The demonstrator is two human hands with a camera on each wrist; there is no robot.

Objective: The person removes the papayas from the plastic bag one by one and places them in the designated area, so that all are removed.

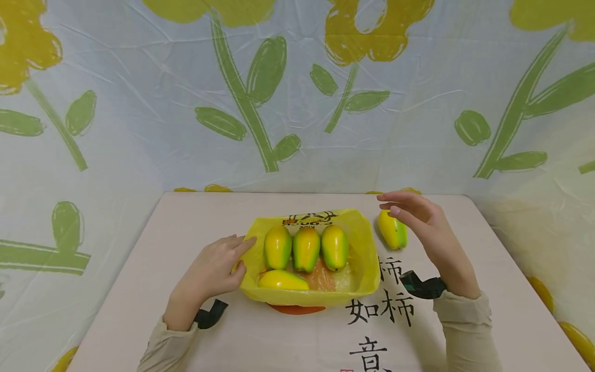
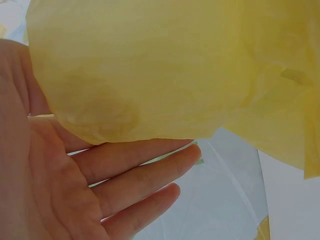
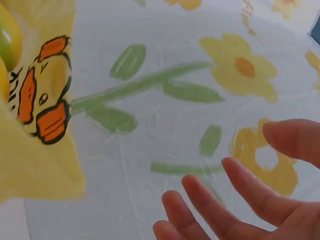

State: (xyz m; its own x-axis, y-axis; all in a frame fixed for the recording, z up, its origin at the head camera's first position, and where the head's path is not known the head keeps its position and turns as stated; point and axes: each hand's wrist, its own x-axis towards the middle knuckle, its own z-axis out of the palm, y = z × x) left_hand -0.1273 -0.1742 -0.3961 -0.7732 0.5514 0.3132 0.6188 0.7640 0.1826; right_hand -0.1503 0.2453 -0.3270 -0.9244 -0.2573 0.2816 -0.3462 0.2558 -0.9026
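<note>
A yellow plastic bag, its mouth spread wide, lies in the middle of the table. Inside are several oblong yellow-and-green fruits shaped like mangoes: three in a row, such as the middle fruit, and another fruit on its side in front. My left hand is at the bag's left rim, fingers fairly straight; the bag partly covers them in the left wrist view. Another fruit lies on the table to the right of the bag. Over it is my right hand, its fingers loosely bent and apart, holding nothing.
The pale table bears black written characters in front of the bag's right side. A flower-patterned cloth hangs behind the table and along both sides.
</note>
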